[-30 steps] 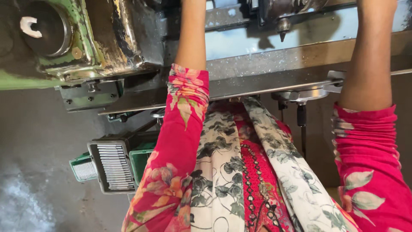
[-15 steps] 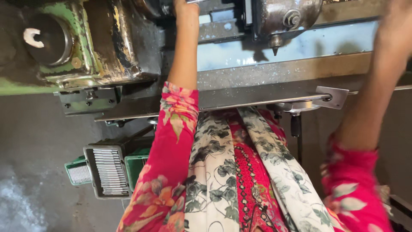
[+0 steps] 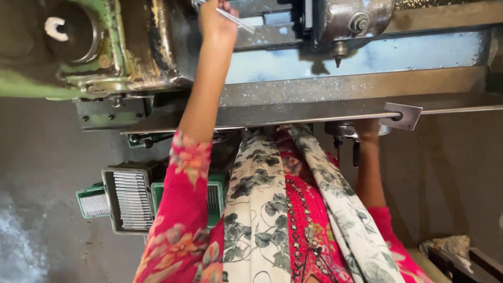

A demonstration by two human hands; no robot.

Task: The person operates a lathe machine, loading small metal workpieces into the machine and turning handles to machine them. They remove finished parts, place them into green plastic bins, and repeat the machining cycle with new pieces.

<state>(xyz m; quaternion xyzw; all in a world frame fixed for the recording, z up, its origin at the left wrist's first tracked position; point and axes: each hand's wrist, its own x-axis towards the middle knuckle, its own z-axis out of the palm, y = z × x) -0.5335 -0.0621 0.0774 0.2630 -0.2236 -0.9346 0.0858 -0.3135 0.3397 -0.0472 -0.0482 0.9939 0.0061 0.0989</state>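
A thin rod (image 3: 233,18) is held in the left hand (image 3: 215,21) at the machine (image 3: 120,47); nothing is seen fitted. The right hand (image 3: 367,128), under the ledge (image 3: 325,107), cannot be judged.

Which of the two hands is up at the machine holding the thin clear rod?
The left hand, raised at the machine and gripping the thin clear rod; the right hand is low under the bench edge.

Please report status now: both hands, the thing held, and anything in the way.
Left hand up at machine, pinching thin clear rod. Right hand under grey metal ledge, grip hidden. Nothing seen blocking.
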